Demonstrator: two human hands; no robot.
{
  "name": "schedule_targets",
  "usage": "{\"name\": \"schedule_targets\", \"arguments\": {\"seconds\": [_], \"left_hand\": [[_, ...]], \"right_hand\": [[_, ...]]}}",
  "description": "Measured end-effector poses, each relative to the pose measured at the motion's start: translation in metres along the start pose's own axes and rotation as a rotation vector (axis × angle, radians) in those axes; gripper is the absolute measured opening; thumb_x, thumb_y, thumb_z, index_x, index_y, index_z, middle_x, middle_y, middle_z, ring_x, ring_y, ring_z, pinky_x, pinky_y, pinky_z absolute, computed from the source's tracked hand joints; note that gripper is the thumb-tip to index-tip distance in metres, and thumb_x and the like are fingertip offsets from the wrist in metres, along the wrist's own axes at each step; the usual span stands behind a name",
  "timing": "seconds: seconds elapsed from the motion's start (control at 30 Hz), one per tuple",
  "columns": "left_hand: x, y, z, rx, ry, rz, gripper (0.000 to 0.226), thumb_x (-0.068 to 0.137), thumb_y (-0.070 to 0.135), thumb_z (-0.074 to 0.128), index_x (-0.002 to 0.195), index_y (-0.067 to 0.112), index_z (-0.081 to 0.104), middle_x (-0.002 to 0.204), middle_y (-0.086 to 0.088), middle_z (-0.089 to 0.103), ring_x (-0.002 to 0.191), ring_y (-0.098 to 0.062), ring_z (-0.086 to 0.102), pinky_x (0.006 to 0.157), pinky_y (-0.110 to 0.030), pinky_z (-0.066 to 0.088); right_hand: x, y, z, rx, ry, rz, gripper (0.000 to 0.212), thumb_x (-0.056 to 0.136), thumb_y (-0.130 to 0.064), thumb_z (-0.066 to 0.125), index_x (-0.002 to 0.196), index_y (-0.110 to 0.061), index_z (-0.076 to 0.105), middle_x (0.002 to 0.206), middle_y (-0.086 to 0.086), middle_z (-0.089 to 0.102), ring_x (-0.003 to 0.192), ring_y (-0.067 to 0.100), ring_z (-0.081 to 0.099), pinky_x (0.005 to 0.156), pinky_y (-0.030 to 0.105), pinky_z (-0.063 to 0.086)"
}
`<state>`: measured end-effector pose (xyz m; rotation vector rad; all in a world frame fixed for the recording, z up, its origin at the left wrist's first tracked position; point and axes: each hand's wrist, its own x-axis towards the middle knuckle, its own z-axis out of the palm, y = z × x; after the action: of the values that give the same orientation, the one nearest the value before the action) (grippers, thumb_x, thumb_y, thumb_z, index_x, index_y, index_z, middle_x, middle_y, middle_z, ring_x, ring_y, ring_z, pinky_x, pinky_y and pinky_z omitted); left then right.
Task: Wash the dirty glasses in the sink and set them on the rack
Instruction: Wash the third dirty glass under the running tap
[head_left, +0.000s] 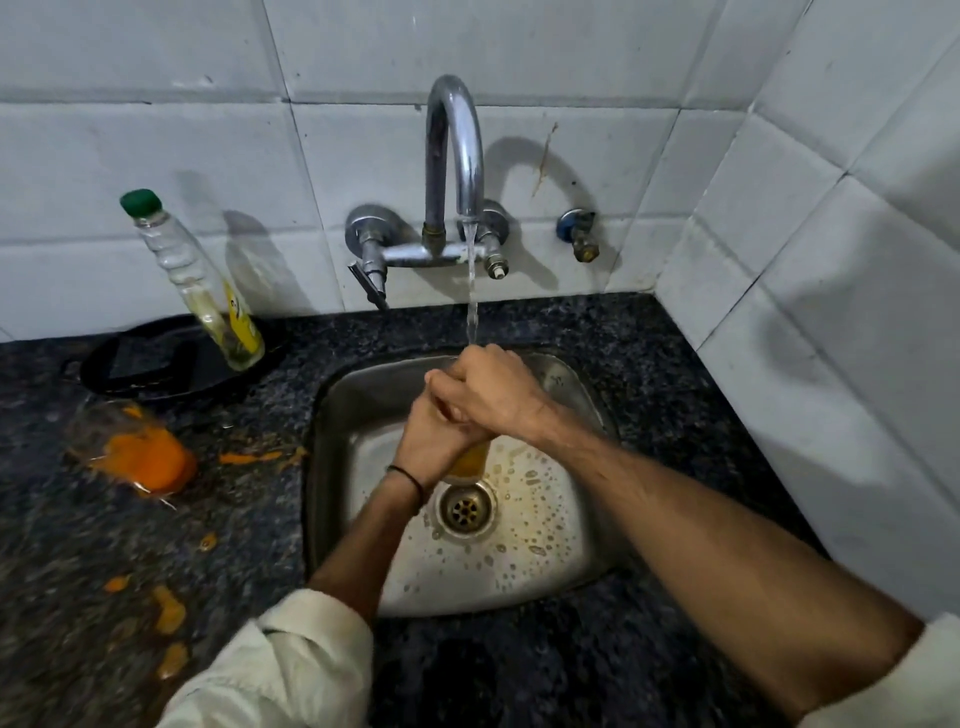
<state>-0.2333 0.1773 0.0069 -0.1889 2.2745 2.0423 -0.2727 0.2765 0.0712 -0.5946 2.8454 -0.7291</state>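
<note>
While water (471, 291) runs in a thin stream from the curved chrome tap (453, 150) on the tiled wall, both hands meet over the steel sink (571, 566), which is set into the dark speckled worktop (545, 322) toward its back right corner. The left grip (434, 441), with a black thread at the wrist, is curled round a drinking glass (467, 462) from the left. The right grip (493, 397) closes over the glass from above, its fingers laid across those of the left, and the stream lands on its knuckles. Only the lower part of the glass shows, yellow-orange, just above the drain (465, 506); the rest is hidden. Foamy orange-tinted droplets lie over the sink floor. Near the worktop's left edge a second glass (130, 452) lies on its side, coated with orange residue, with orange spills (170, 613) trailing toward the front edge. Along the back edge at the left, a clear bottle (208, 291) with a green cap stands in a black round dish (156, 374).
</note>
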Motion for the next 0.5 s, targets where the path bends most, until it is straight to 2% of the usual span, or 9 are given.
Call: {"name": "schedule_targets", "arguments": {"seconds": [0.1,0.13,0.2,0.27,0.3,0.33,0.4,0.47,0.5], "left_hand": [[0.002,-0.002,-0.02,-0.279,-0.367,0.02,0.036,0.07,0.002,0.079,0.105,0.009,0.069,0.102,-0.016,0.071,0.099,-0.029,0.067,0.091,-0.043,0.056],[0.002,-0.001,-0.021,-0.273,-0.375,0.012,0.039,0.069,0.006,0.079,0.106,0.008,0.068,0.102,-0.017,0.07,0.097,-0.03,0.068,0.09,-0.045,0.056],[0.002,0.003,-0.011,-0.078,-0.182,0.015,0.035,0.066,0.016,0.082,0.096,0.012,0.066,0.091,-0.01,0.072,0.09,-0.026,0.069,0.084,-0.038,0.058],[0.0,0.006,0.007,0.267,0.12,0.072,0.024,0.075,0.019,0.079,0.088,0.021,0.058,0.082,0.002,0.067,0.082,-0.018,0.065,0.073,-0.032,0.056],[-0.003,0.007,0.014,0.367,0.234,0.108,0.022,0.079,0.022,0.075,0.09,0.023,0.056,0.082,0.006,0.064,0.081,-0.016,0.063,0.071,-0.033,0.054],[-0.004,0.003,0.015,0.374,0.271,0.123,0.023,0.081,0.023,0.073,0.094,0.021,0.055,0.083,0.008,0.062,0.082,-0.016,0.063,0.071,-0.034,0.054],[-0.001,-0.007,0.008,0.165,0.13,0.054,0.035,0.076,0.018,0.079,0.102,0.014,0.057,0.092,0.002,0.066,0.09,-0.02,0.066,0.076,-0.031,0.055],[0.001,-0.015,-0.012,-0.147,-0.155,-0.041,0.05,0.072,0.007,0.081,0.116,0.006,0.058,0.109,-0.011,0.068,0.107,-0.028,0.066,0.084,-0.03,0.056],[-0.001,-0.017,-0.02,-0.259,-0.307,-0.057,0.049,0.073,0.004,0.079,0.118,0.004,0.059,0.112,-0.013,0.068,0.108,-0.029,0.066,0.086,-0.03,0.056]], "right_hand": [[-0.002,0.002,-0.019,0.058,-0.223,-0.12,0.048,0.096,-0.043,0.058,0.052,-0.023,0.057,0.048,-0.004,0.056,0.043,0.004,0.052,0.051,0.022,0.042],[-0.001,0.003,-0.018,0.1,-0.217,-0.09,0.046,0.096,-0.043,0.058,0.054,-0.022,0.06,0.05,-0.003,0.059,0.045,0.005,0.056,0.052,0.024,0.047],[0.001,0.001,-0.008,0.148,-0.122,0.046,0.043,0.095,-0.042,0.057,0.063,-0.015,0.067,0.061,0.004,0.068,0.06,0.017,0.067,0.065,0.032,0.057],[0.002,-0.005,0.011,0.127,-0.001,0.188,0.043,0.096,-0.043,0.053,0.069,-0.013,0.067,0.071,0.008,0.068,0.074,0.028,0.069,0.073,0.038,0.056],[0.002,-0.007,0.02,0.09,0.052,0.222,0.043,0.098,-0.044,0.05,0.071,-0.013,0.066,0.074,0.008,0.067,0.077,0.031,0.068,0.073,0.038,0.055],[0.001,-0.007,0.023,0.046,0.094,0.214,0.044,0.099,-0.044,0.048,0.073,-0.013,0.065,0.076,0.009,0.066,0.079,0.031,0.067,0.072,0.036,0.053],[-0.003,-0.001,0.019,0.027,0.078,0.11,0.045,0.099,-0.043,0.048,0.07,-0.013,0.065,0.072,0.006,0.066,0.073,0.024,0.066,0.07,0.034,0.053],[-0.01,0.009,0.004,0.118,-0.093,-0.028,0.043,0.098,-0.04,0.054,0.062,-0.02,0.066,0.06,-0.004,0.064,0.057,0.007,0.062,0.06,0.025,0.05],[-0.013,0.011,-0.001,0.182,-0.182,-0.063,0.041,0.098,-0.039,0.056,0.062,-0.023,0.067,0.055,-0.006,0.062,0.05,0.001,0.057,0.055,0.019,0.046]]}}
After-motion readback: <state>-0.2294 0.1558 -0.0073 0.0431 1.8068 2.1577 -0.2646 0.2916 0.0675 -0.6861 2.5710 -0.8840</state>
